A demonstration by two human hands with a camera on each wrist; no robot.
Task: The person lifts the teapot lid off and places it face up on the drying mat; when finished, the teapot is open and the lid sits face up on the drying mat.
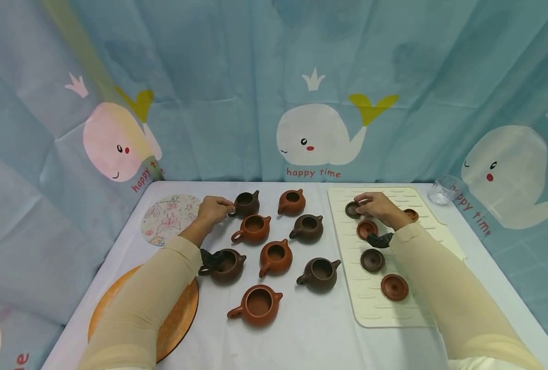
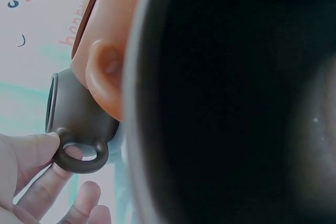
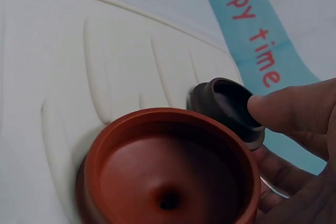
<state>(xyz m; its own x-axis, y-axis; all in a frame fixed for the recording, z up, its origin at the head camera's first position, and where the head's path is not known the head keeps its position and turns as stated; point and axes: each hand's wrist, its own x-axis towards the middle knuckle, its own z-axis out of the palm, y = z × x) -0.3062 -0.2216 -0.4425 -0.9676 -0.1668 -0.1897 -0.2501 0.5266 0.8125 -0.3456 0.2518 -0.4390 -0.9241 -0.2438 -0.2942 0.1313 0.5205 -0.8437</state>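
Note:
My left hand [image 1: 216,209] pinches the handle of a small dark brown teapot [image 1: 247,204] at the back left of the group; in the left wrist view thumb and finger close on the ring handle of that dark teapot [image 2: 84,114]. The teapot has no lid on it. My right hand [image 1: 377,206] is at the far end of the cream mat, pinching a dark teapot lid [image 1: 353,209] by its edge. In the right wrist view the dark lid [image 3: 226,109] lies hollow side up and tilted, thumb on its rim. A reddish lid [image 3: 168,177] sits close by.
Several lidless teapots, reddish [image 1: 259,306] and dark [image 1: 320,274], stand mid-table. More upturned lids [image 1: 395,287] lie on the cream mat [image 1: 376,318]. A round wooden board [image 1: 181,318] is under the left arm, a patterned round mat [image 1: 169,218] behind it. A clear cup [image 1: 442,190] stands back right.

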